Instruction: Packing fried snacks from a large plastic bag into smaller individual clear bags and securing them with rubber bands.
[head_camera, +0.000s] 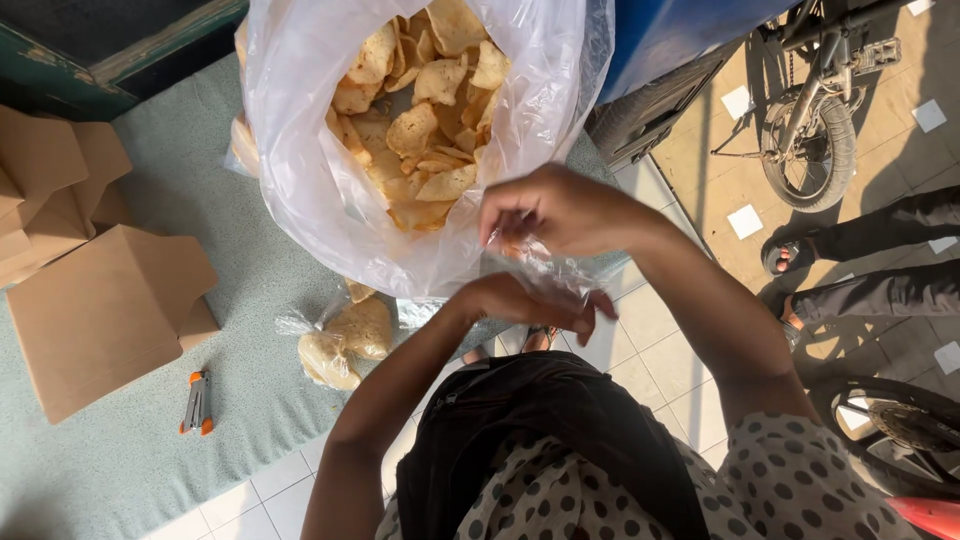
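Green-topped counter (120, 460), tiled floor beyond its edge. Big clear sack (300, 170) of crackers (420, 130) at the far edge. Left hand (530, 305) and right hand (560, 212) both pinch a small plastic bag (545, 268) off the counter's near edge. Risk: thin film slipping, contents dropping to floor. Stapler (196, 402), filled packet (340, 340) nearby.

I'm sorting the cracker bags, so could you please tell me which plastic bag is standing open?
The large clear bag above the hands, its mouth spread wide over loose crackers. The small packet lying on the green mat beside it is closed.
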